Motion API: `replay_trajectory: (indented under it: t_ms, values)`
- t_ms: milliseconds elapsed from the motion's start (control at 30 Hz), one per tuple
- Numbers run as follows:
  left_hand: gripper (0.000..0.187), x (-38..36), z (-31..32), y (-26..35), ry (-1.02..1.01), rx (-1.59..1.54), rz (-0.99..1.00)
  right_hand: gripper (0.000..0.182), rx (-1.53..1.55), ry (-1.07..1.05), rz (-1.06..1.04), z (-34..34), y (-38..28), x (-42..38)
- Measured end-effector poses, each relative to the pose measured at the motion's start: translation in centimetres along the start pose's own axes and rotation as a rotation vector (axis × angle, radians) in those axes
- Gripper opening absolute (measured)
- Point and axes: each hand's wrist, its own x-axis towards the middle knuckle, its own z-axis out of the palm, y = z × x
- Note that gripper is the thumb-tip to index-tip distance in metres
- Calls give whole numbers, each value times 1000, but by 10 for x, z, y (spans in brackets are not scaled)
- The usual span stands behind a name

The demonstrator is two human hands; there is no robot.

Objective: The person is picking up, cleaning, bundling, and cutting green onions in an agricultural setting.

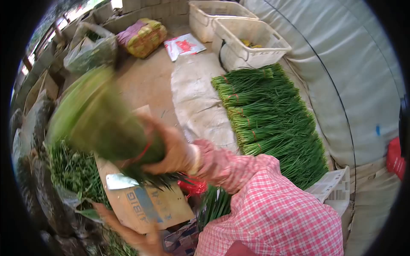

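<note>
My right hand (175, 147) is wrapped round a thick bundle of chives (102, 119), raised over a cardboard sheet (145, 205). A red band circles the bundle near my fingers, and its upper left end is smeared by motion. My left hand (145, 241) is low in the view, its fingers stretched out over the sheet's lower edge, with nothing visible in them. On the cardboard lies a shiny flat piece (121, 181) that looks like a blade. Red ties (193, 186) lie by the right edge of the sheet, close to loose green leaves (215, 205).
Several banded chive bundles (273, 128) lie in a row on the right, beside a white woven sheet (194, 94). Two white crates (252, 55) stand behind them. Loose greens (77, 170) are piled at left, and a yellow-pink sack (143, 38) sits at the back.
</note>
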Motion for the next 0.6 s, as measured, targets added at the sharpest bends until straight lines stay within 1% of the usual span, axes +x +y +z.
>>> replay_trajectory:
  t_ms: [33,67,100,133,167,233,300,333,367,433,500,533,567,600]
  values:
    - [91,-32,18,5,-212,-51,-14,75,136,112,148,-28,-2,-13]
    - [88,-71,34,-1,-499,-145,-45,74,126,198,157,-62,9,-26]
    - [85,-110,54,-2,-706,-247,15,73,120,279,166,-95,16,-39]
    - [74,-135,65,6,-959,-314,-62,64,179,455,251,-118,10,-60]
    - [61,-150,75,3,-1065,-300,47,55,247,629,335,-140,0,-77]
    - [53,-134,70,25,-1121,-405,-61,45,555,740,324,-186,-11,-105]
    - [53,-135,79,29,-1154,-405,61,41,615,939,389,-238,-23,-128]
    - [52,-134,85,30,-1171,-410,121,40,563,973,389,-261,-39,-129]
    - [53,-133,88,35,-1197,-409,120,40,512,1008,396,-284,-53,-126]
    - [53,-131,94,42,-1242,-413,105,44,342,1094,274,-347,-63,-110]
    - [54,-134,102,41,-1231,-404,135,50,-35,1197,275,-450,-53,-99]
    - [55,-134,104,42,-1237,-391,137,52,-166,1194,373,-515,-46,-96]
    - [55,-135,104,43,-1243,-372,133,56,-456,1351,575,-531,-53,-86]
    - [56,-133,104,45,-1247,-350,132,60,-698,1492,825,-546,-61,-76]
